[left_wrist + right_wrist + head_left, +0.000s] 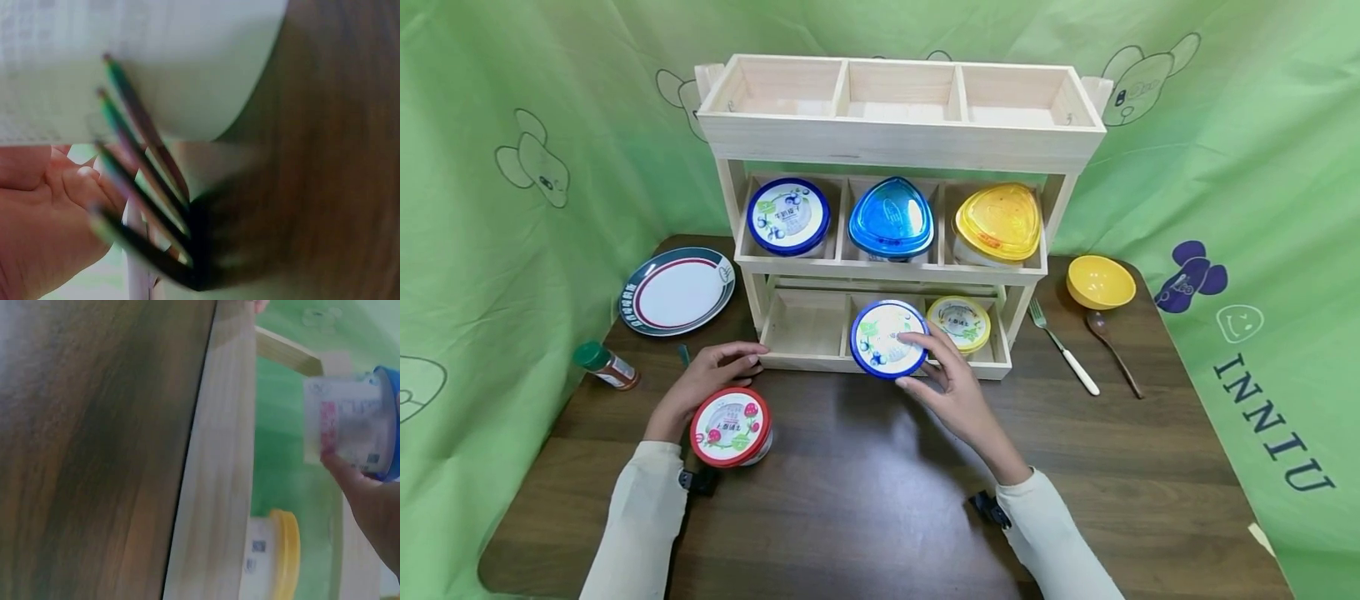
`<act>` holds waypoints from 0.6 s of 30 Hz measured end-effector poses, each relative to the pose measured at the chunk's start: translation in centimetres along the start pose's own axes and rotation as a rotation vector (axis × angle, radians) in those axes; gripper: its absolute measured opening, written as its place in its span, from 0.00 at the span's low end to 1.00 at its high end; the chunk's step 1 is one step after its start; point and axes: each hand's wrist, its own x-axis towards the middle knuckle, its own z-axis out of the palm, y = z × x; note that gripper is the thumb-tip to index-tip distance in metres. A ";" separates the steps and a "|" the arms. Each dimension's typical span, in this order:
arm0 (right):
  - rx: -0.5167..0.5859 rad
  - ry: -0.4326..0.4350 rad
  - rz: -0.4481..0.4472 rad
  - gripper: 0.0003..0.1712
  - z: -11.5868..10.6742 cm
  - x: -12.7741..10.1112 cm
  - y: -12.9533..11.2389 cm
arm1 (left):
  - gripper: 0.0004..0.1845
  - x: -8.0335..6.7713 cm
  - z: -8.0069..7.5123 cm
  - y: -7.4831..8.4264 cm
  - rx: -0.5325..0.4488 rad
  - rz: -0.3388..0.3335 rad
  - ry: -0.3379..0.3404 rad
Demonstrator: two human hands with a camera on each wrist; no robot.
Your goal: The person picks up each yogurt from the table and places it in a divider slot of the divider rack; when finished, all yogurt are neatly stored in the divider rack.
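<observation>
My right hand (953,392) grips a white tub with a blue lid (887,340), held at the front of the lowest tier's middle compartment. In the right wrist view the tub (350,422) shows from the side, fingers on its wall. My left hand (711,383) touches the left front corner of the wooden shelf (895,146) with relaxed fingers. Close by that hand, a red-lidded tub (732,427) stands on the table; its white wall (156,75) fills the top of the left wrist view. A yellow-lidded tub (960,323) sits in the lowest tier's right compartment.
The middle tier holds a blue-lidded tub (788,217), a blue triangular-lidded container (891,218) and a yellow one (1000,223). At left are a plate (677,292) and a green-capped jar (606,365); at right, a yellow bowl (1101,283), fork (1067,350) and spoon (1112,350).
</observation>
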 end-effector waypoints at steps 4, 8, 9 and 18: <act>0.013 0.024 0.010 0.29 0.5 1.1 0.7 | 0.20 0.9 -0.9 -1.8 -0.050 0.021 -0.036; 0.020 0.069 0.013 0.29 1.1 2.0 1.6 | 0.19 1.1 -1.3 -2.5 -0.028 -0.001 -0.026; 0.025 0.085 0.016 0.29 1.3 2.3 1.8 | 0.19 1.0 -1.3 -2.4 -0.024 0.002 -0.025; 0.120 0.203 0.044 0.31 2.5 4.0 2.6 | 0.22 -0.1 0.6 0.9 0.033 -0.055 0.023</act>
